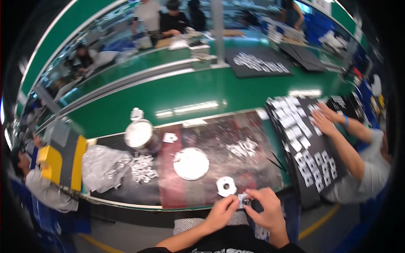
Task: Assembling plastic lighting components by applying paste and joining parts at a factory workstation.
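Left hand [222, 212] and right hand [263, 206] met low in the middle of the frame, fingers pinched shut on one small white part [244, 201]. Looked like fitting or checking that part, held just over the near edge of the dark counter [211, 139]. Just above the hands lay a white tape roll [226, 186], a round white plate [191, 163] higher up. Next move probably called for tiny, careful finger work. At the right, another person's hands [322, 120] touched a black tray [310, 198] of white pieces.
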The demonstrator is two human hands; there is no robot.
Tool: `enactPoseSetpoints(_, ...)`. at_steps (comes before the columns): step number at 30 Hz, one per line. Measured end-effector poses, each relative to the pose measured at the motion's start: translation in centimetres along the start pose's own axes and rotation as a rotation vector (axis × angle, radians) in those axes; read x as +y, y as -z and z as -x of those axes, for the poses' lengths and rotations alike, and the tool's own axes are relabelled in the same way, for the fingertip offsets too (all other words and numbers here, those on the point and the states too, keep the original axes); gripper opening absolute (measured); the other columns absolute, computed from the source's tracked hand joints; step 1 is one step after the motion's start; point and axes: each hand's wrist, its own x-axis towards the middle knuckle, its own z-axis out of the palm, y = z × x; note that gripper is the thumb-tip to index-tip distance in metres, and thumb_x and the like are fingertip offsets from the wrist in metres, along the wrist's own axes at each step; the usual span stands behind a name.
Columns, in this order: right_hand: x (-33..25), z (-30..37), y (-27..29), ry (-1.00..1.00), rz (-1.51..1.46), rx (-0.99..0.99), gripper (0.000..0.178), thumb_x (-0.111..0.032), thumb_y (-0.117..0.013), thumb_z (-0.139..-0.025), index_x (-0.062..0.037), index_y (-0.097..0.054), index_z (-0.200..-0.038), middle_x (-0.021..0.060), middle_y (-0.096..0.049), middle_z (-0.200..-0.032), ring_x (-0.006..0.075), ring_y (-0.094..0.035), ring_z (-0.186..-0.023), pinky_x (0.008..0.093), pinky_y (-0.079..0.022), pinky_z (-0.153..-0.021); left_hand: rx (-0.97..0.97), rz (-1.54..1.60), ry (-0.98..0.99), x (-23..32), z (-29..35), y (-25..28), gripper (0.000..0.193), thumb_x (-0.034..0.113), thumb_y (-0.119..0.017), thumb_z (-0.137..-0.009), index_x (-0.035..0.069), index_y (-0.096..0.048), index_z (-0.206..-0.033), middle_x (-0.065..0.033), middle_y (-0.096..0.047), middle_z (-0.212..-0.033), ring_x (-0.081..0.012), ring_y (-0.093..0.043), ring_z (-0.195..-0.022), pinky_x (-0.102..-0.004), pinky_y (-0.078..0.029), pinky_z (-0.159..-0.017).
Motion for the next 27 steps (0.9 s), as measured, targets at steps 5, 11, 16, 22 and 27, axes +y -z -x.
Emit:
enactPoseSetpoints(5, -1.4, -1.9, -1.2, 0.218, 0.062, 0.037, 0.053, -0.007, -0.088, -0.068, -0.0067, -0.070, -0.118, 0.0097, -0.074, -0.106, 0.0306, -0.068, -0.094, 0.0401, -0.054, -0.083, 0.070, 0.390, 0.163, -1.6, 1.0, 0.6, 0.024, 0.025, -0.052, -0.112, 0.007, -0.064, -0.103, 0.0053, -0.055, -0.081, -0.0035, -0.046, -0.074, -0.0221, -0.040, -0.067)
enactPoseSetpoints(11, 3.7, 1.3, -5.7, -0.061, -0.470, 0.011, 0.064, -0.008, -0.092, -0.072, -0.0001, -0.059, -0.127, 0.0171, -0.069, -0.123, 0.0305, -0.066, -0.118, 0.0415, -0.052, -0.100, 0.000, 0.962, 0.250, -3.4, 0.5, -0.6, 0.028, 0.030, -0.049, -0.113, 0.007, -0.061, -0.124, 0.0006, -0.064, -0.111, -0.0080, -0.057, -0.091, -0.0245, -0.048, -0.080)
enactPoseSetpoints(16, 4.7, 1.7, -7.6, -0.125, -0.781, 0.107, 0.057, -0.006, -0.090, -0.077, 0.0008, -0.057, -0.123, 0.0209, -0.067, -0.122, 0.0318, -0.066, -0.120, 0.0429, -0.052, -0.104, -0.051, 1.112, 0.323, -3.5, -0.1, -1.3, 0.032, 0.029, -0.048, -0.114, 0.004, -0.057, -0.133, 0.0032, -0.055, -0.097, -0.0074, -0.047, -0.083, -0.0245, -0.041, -0.076)
enactPoseSetpoints(22, 5.5, 0.4, -6.4, -0.109, -1.117, 0.118, 0.050, -0.007, -0.088, -0.083, 0.0020, -0.059, -0.122, 0.0198, -0.065, -0.123, 0.0341, -0.068, -0.116, 0.0454, -0.054, -0.103, 0.289, -0.075, -0.130, -1.8, 0.8, 0.6, 0.042, 0.024, -0.073, -0.098, 0.004, -0.058, -0.132, -0.0068, -0.063, -0.115, -0.0190, -0.059, -0.101, -0.0314, -0.049, -0.086)
enactPoseSetpoints(27, 7.3, -1.6, -4.5, -0.203, -0.841, 0.038, 0.042, 0.007, -0.084, -0.076, 0.0040, -0.068, -0.115, 0.0152, -0.065, -0.122, 0.0267, -0.064, -0.119, 0.0400, -0.055, -0.101, 0.354, -0.763, -0.326, -1.9, -2.4, 2.8, 0.094, 0.041, -0.089, -0.077, 0.001, -0.045, -0.150, -0.0222, -0.054, -0.137, -0.0424, -0.048, -0.126, -0.0484, -0.039, -0.110)
